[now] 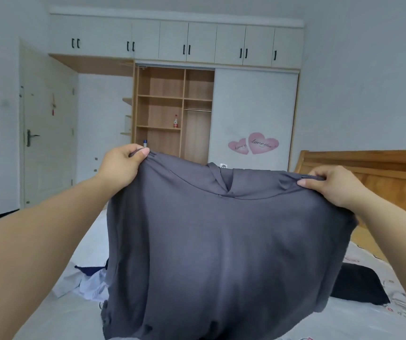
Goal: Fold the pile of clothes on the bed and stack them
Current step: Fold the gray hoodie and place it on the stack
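Head view. A grey top [221, 241] was held up in the middle of the frame, spread between both hands and hanging in front of the bed [57, 315]. The left hand [121, 165], at centre left, pinched one shoulder of the garment between thumb and curled fingers; the right hand [329, 185], at centre right and slightly lower in the frame, pinched the other shoulder in the same way. Neither hand was free. The neckline, with a hood or collar whose form could not be told, sagged between the two grips at the upper centre.

The relation that mattered for the next move: the top's long axis ran straight down from the hands, shoulders uppermost and hem lowest, with the hem at or just above the bed at the bottom of the frame; contact could not be confirmed. The garment's width lay across the frame, from one hand to the other, so both hands were equally engaged. Judged from this, the top was being opened out for folding and had not yet been laid flat.

A crumpled pile of pale and dark clothes [89, 280] lay on the bed at lower left, partly hidden behind the top. A black garment [358, 285] lay on the bed at lower right. No finished stack was visible. A wooden headboard [378, 173] stood at the right edge, and a wardrobe [175, 111] with open shelves filled the upper centre.
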